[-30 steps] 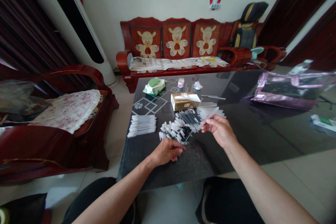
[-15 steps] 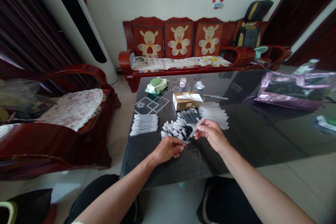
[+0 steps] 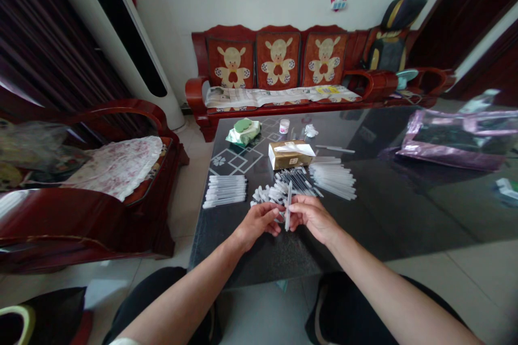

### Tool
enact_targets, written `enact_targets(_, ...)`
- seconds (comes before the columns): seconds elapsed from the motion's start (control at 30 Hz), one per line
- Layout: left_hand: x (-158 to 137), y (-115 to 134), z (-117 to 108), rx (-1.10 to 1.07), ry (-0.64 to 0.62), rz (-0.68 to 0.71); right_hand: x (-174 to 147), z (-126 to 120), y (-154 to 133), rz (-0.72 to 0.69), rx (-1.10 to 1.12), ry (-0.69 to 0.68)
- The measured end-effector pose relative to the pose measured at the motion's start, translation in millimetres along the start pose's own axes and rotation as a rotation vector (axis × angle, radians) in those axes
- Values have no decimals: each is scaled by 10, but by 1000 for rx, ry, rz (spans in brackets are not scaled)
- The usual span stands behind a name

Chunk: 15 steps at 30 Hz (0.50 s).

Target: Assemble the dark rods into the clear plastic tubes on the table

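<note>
A whitish translucent pen barrel (image 3: 288,207) stands nearly upright between my hands, above the table's near side. My right hand (image 3: 313,216) pinches it from the right with thumb and fingers. The curled fingers of my left hand (image 3: 262,221) meet its left side; their exact contact is partly hidden. Just behind lies a heap of white pen caps (image 3: 269,194), partly covered by my hands. Dark thin refills (image 3: 297,179) lie behind that heap. Frosted pen barrels (image 3: 334,178) are spread to the right, and a row of capped pens (image 3: 225,191) lies to the left.
A tissue box (image 3: 291,155) stands behind the refills. Farther back are a green wipes pack (image 3: 243,132), a small white tub (image 3: 284,126) and a crumpled tissue (image 3: 311,130). A purple-edged clear bag (image 3: 457,140) lies on the dark table's (image 3: 388,215) right side.
The barrel has turned from a slant to nearly upright. My right hand has moved left and down, close to my left hand. The view has shifted slightly.
</note>
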<state>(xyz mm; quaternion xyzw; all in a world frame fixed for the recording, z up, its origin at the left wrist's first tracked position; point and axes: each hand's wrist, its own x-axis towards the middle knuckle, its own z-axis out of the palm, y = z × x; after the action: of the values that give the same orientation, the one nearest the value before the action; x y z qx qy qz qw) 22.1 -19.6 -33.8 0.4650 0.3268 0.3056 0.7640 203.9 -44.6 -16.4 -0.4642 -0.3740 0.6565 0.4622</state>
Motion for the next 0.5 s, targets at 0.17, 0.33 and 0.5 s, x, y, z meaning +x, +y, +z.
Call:
enact_targets(0.17,-4,0,20,22,15,20,-33,55,48,78,-110,-148)
enact_targets(0.33,13,1,-15,26,83,29,1,34,24,70,-285,-173)
enact_targets(0.5,57,120,-184,-97,235,58,75,-377,-68,-61,-565,158)
